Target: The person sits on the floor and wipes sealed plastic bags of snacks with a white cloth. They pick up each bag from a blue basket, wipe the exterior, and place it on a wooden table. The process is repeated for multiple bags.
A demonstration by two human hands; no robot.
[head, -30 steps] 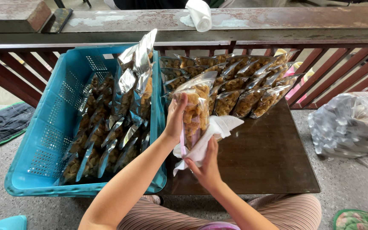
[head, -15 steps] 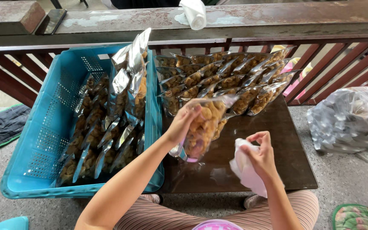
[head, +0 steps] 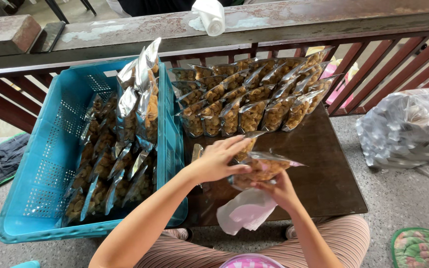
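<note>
Covering snack bag (head: 264,168), both hands (head: 219,161) hide its btm edge.

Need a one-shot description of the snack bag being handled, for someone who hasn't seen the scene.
Start at the dark brown table beside the blue crate. At its near edge, the left hand and right hand hold one clear snack bag lying sideways. All other bags stand in rows at the railing or fill the crate.

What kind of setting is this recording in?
Probably a home porch or veranda used for packing snacks by hand: a weathered railing borders a low dark table lined with filled snack bags, beside a blue plastic crate holding more.
</note>
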